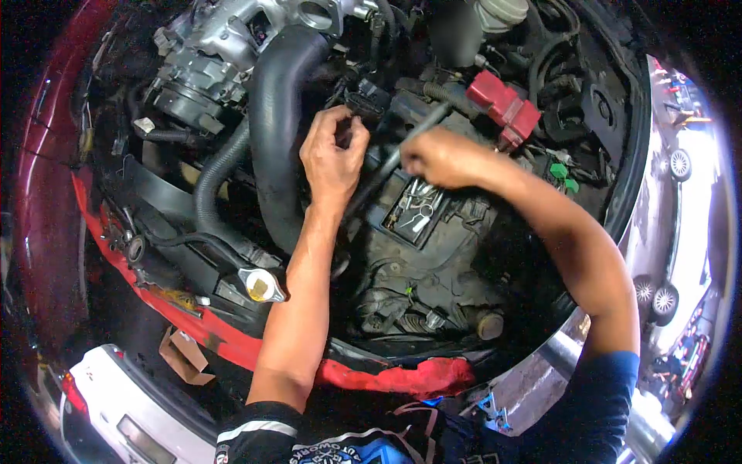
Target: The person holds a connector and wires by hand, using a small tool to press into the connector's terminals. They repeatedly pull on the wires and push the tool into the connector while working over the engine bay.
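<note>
My left hand [335, 148] is curled, with thumb and fingertips brought close together beside a black connector [369, 99] in the engine bay. What its fingertips hold, if anything, is too small to tell. My right hand [439, 159] is closed and slightly blurred, above a small black tray [394, 226] of loose metal parts. A grey rod or tube [430, 120] runs diagonally behind the right hand. Whether the hand grips it is hidden. Inside the tray lie bolts, a ring and a white tag [420, 223].
A thick black intake hose [277, 116] curves left of my left hand. The red battery terminal cover [504, 107] stands beyond my right forearm. Near my left forearm is a radiator cap [261, 286]. Red bodywork [402, 377] edges the bay in front of me.
</note>
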Demonstrator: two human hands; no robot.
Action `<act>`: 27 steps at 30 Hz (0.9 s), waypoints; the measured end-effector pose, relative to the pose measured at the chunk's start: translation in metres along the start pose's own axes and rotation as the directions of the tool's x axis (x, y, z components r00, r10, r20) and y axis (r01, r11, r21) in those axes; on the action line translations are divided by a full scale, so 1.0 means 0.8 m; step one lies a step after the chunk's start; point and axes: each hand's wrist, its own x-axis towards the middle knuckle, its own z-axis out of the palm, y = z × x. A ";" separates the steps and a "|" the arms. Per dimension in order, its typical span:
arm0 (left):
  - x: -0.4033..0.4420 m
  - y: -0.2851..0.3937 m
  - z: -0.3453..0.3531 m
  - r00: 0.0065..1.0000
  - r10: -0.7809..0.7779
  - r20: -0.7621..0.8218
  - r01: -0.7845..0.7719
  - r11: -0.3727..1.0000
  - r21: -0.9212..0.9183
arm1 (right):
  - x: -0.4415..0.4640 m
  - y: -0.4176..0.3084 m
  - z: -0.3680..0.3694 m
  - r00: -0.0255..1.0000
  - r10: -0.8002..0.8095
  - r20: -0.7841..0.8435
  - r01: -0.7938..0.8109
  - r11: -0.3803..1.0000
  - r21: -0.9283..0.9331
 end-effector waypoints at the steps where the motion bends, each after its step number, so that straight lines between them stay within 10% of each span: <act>1: -0.002 -0.001 0.001 1.000 -0.015 -0.007 0.015 1.000 -0.006 | -0.003 -0.004 0.018 0.999 0.026 0.047 -0.025 1.000 -0.019; 5: -0.001 0.003 0.001 0.992 -0.124 0.015 0.124 0.992 -0.034 | -0.014 -0.002 0.061 0.975 0.114 0.192 -0.046 0.943 -0.330; 9: -0.003 0.002 0.001 0.990 -0.141 0.023 0.142 0.989 -0.050 | -0.014 -0.006 0.088 0.959 -0.058 0.277 0.128 0.961 -0.243; 19: -0.004 -0.002 0.006 1.000 0.010 0.005 -0.010 0.999 -0.030 | -0.033 -0.024 0.116 0.925 -0.364 0.111 0.366 0.769 -0.525; 27: -0.005 0.001 0.004 0.998 -0.039 0.039 0.043 0.995 -0.094 | -0.020 -0.023 0.070 0.955 -0.207 0.212 0.273 0.893 -0.358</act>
